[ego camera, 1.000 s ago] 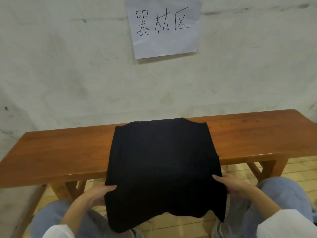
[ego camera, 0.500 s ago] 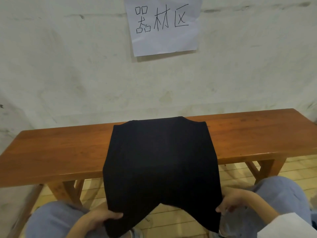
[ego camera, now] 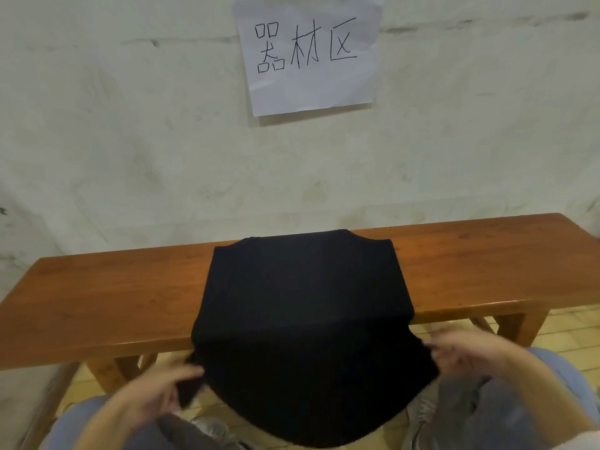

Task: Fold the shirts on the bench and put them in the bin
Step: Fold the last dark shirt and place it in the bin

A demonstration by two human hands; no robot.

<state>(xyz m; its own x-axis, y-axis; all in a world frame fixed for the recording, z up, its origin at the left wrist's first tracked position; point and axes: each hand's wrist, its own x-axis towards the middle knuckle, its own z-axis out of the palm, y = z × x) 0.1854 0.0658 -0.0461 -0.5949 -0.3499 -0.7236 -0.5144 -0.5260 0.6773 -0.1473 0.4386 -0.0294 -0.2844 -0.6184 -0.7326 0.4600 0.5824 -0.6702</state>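
A black shirt (ego camera: 305, 303) lies across the wooden bench (ego camera: 107, 297), its sides folded in, its lower part hanging over the near edge toward my lap. My left hand (ego camera: 156, 394) pinches the hem's lower left corner, fingers curled round the cloth. On the other side, my right hand (ego camera: 467, 352), blurred by motion, grips the lower right corner. Both hands hold the hem lifted in front of the bench edge. No bin is in view.
The bench runs left to right along a pale wall (ego camera: 130, 141) with a paper sign (ego camera: 311, 53) taped above. My knees in blue jeans (ego camera: 552, 384) and my shoes (ego camera: 422, 414) sit below the bench edge. Tiled floor (ego camera: 568, 332) shows at the right.
Both hands slid down the shirt's sides to its bottom corners, took hold of them, and now raise the hem up toward the bench edge.
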